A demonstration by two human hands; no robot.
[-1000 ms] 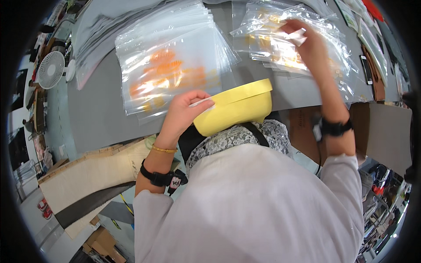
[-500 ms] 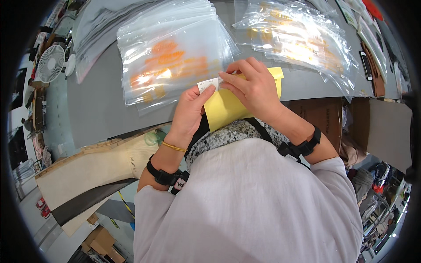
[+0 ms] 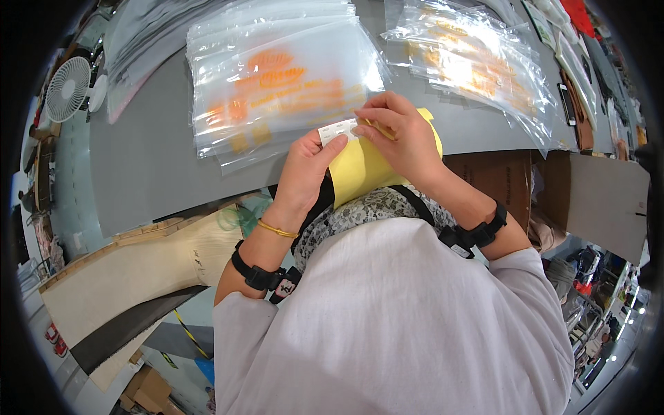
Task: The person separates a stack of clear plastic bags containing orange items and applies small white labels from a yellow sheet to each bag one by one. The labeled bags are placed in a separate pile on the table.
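A yellow backing sheet (image 3: pixel 360 169) carries small white labels (image 3: pixel 337 131) along its upper left edge. My left hand (image 3: pixel 306 168) is closed on that edge, its thumb pressed over the labels. At the right end of the white strip, my right hand (image 3: pixel 403 135) pinches with thumb and forefinger, the other fingers curled above. Its fingertips hide whether a label is between them. The sheet curves behind the right hand, its far end sticking out to the right. Just beyond both hands, a pile of clear plastic bags (image 3: pixel 290 97) with orange print lies on the grey table (image 3: pixel 149 162).
More printed clear bags (image 3: pixel 477 66) are fanned out at the back right. Beyond them lies a phone (image 3: pixel 566 104). A white fan (image 3: pixel 69 88) stands at far left. Below the table's right edge is an open cardboard box (image 3: pixel 494 183).
The view has shifted slightly, so the table and bags sit a little differently. My right fingertips remain at the labels, and my left hand keeps its hold on the yellow sheet.
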